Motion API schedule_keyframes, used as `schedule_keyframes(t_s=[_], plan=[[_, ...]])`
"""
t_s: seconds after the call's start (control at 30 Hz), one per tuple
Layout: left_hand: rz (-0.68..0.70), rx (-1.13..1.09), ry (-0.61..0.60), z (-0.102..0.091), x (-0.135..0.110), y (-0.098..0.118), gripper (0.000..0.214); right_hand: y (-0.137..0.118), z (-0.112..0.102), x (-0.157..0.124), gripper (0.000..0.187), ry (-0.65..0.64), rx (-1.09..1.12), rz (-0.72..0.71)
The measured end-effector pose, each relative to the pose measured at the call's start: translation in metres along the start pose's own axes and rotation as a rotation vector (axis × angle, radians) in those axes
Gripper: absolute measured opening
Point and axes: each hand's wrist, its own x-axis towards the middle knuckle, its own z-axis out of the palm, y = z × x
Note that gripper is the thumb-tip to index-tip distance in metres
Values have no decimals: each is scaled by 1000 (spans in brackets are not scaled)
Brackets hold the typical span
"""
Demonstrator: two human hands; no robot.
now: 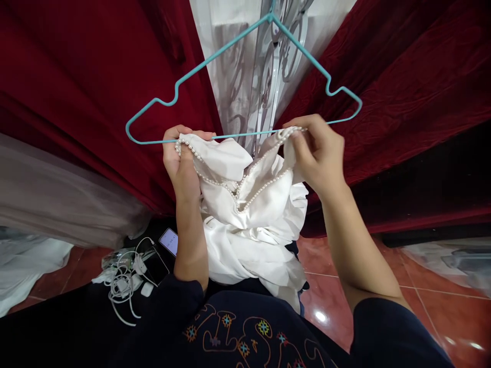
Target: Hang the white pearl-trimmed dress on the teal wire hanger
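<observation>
A white satin dress [245, 214] with a pearl-beaded V-neckline hangs between my hands, its lower folds bunched on my lap. My left hand [184, 158] grips the beaded edge at the left, fingers behind and thumb in front. At the other side, my right hand [318, 151] pinches the beaded edge between thumb and fingers. A light blue hanger [226, 48] is suspended above the dress, its lower bar level with both hands and passing behind my left fingers. Whether the dress is fastened to that bar I cannot tell.
Dark red curtains [95, 61] hang on both sides of a white metal frame [268, 76]. Below left lie a lit phone [169, 241], a darker phone [156, 268] and tangled white cables [123, 283]. Red tiles [326, 276] cover the floor. White fabric [30, 266] lies at far left.
</observation>
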Motion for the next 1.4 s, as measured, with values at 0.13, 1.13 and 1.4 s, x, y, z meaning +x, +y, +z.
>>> schedule_keyframes(t_s=[0.13, 1.13, 1.4], plan=[[44, 193, 87, -17, -7, 7, 12, 3, 8, -3, 19, 36, -33, -8], [253, 856, 150, -31, 86, 86, 35, -10, -24, -2, 18, 81, -144, -22], [347, 884, -133, 6, 128, 29, 29, -8, -16, -7, 19, 74, -122, 46]])
